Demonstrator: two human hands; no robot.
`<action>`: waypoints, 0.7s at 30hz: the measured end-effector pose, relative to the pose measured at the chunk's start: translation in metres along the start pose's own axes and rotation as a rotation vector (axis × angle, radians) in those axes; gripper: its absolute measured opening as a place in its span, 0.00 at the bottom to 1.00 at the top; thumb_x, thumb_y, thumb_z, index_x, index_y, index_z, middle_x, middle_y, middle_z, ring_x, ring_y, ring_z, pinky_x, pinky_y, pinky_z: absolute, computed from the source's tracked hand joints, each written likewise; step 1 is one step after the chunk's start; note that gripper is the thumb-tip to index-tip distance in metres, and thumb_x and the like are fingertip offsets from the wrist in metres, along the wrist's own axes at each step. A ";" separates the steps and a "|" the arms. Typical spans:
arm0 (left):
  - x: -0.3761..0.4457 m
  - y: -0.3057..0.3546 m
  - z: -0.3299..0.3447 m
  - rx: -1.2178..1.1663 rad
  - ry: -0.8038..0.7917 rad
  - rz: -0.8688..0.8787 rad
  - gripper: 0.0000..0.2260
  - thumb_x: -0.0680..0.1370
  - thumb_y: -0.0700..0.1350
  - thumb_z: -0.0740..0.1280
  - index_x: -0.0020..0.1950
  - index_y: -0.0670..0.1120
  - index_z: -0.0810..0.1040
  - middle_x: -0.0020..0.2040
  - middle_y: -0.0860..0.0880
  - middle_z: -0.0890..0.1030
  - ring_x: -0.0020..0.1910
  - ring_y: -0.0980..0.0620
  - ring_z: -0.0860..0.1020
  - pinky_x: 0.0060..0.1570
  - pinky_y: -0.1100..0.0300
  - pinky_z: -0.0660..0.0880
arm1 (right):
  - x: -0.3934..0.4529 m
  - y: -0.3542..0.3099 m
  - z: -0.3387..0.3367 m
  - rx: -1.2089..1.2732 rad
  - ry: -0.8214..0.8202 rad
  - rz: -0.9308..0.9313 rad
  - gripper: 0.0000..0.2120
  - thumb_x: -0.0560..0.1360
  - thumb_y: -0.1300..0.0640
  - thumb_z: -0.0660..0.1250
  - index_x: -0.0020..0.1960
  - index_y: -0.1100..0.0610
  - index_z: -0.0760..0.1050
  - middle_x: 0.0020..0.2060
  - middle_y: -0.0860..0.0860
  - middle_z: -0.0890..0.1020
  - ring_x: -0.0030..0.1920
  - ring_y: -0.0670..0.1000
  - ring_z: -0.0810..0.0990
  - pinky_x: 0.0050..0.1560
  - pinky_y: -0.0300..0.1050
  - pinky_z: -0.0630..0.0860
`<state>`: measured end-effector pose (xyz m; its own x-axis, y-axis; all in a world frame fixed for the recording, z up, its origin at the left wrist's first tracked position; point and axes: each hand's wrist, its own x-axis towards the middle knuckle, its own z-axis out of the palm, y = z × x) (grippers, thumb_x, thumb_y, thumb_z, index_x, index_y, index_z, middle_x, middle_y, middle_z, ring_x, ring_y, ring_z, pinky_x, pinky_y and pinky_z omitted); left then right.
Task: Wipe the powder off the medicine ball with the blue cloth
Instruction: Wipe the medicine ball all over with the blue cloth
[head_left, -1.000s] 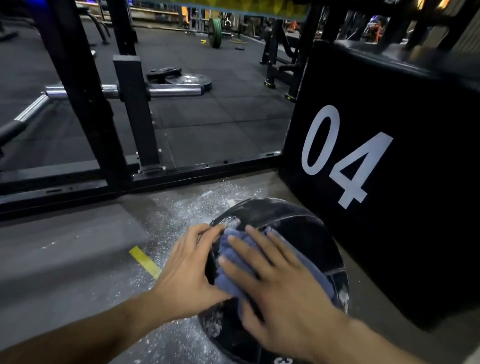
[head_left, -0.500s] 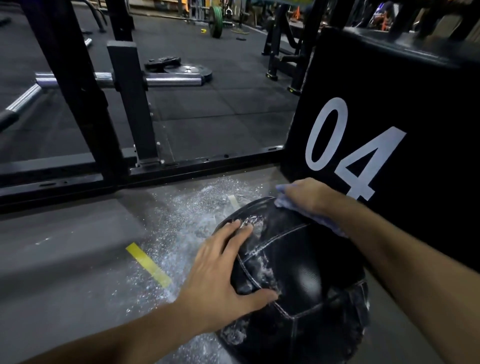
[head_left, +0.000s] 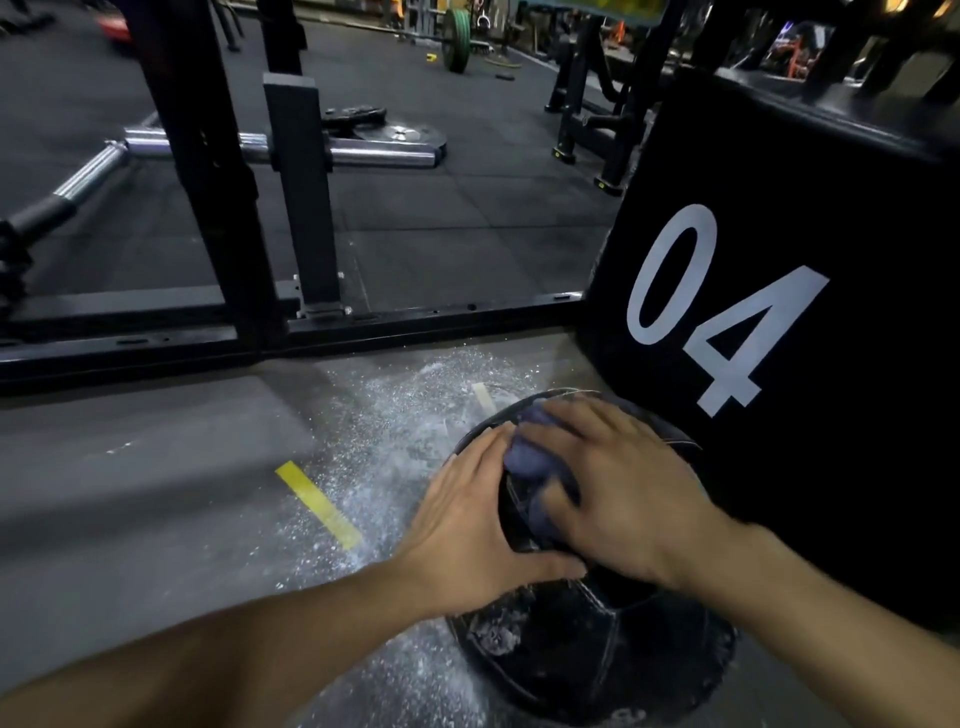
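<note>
Medicine ball (head_left: 597, 649), black and round with stitched panel seams, sits on the grey floor (head_left: 156, 493) right against the black box marked 04 (head_left: 779, 260). My left hand (head_left: 467, 535) lies flat on its left shoulder, fingers straight and spread, steadying it. My right hand (head_left: 618, 488) presses the blue cloth (head_left: 530, 457) onto the top, fingers bent over the bunched fabric and gripping it.

The likely trouble, as I judge it: a ball is round and could roll away from the push if my left hand slackens, though the box behind it blocks one side. White powder (head_left: 395, 452) lies scattered thick on the floor around the ball, so any rolling would pick it straight back up. A caked patch still clings low on the front panel (head_left: 493, 634), and powder probably lodges in the seams, where a quick swipe would miss it.

The ball's skin looks smooth and slightly glossy, like leather or vinyl; the cloth is soft and wadded, so only part of it touches.
</note>
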<state>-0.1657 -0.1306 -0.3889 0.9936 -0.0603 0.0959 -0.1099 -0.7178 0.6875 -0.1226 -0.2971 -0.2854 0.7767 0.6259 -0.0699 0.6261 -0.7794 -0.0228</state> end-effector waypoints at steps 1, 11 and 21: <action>0.001 -0.002 0.000 0.002 -0.017 -0.003 0.60 0.64 0.78 0.68 0.85 0.56 0.41 0.84 0.63 0.44 0.83 0.61 0.44 0.82 0.50 0.51 | -0.018 -0.002 0.012 -0.030 0.057 -0.034 0.34 0.73 0.39 0.56 0.78 0.44 0.71 0.81 0.46 0.67 0.82 0.55 0.63 0.81 0.56 0.61; 0.003 -0.014 -0.006 0.044 -0.160 -0.030 0.68 0.61 0.80 0.72 0.83 0.56 0.30 0.82 0.62 0.31 0.81 0.61 0.33 0.83 0.52 0.45 | -0.038 0.024 0.033 -0.181 0.144 -0.100 0.33 0.76 0.43 0.58 0.81 0.46 0.68 0.83 0.51 0.65 0.84 0.59 0.59 0.82 0.60 0.57; 0.021 -0.009 0.006 -0.012 -0.031 -0.098 0.64 0.62 0.81 0.69 0.85 0.55 0.39 0.84 0.61 0.39 0.83 0.60 0.40 0.83 0.49 0.49 | 0.140 0.022 -0.015 0.073 -0.159 0.322 0.28 0.73 0.35 0.59 0.66 0.46 0.82 0.65 0.52 0.82 0.64 0.60 0.79 0.64 0.55 0.77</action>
<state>-0.1440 -0.1298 -0.3976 0.9999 -0.0119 0.0053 -0.0122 -0.7130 0.7011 0.0009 -0.2265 -0.2809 0.9091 0.3412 -0.2392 0.3406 -0.9391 -0.0449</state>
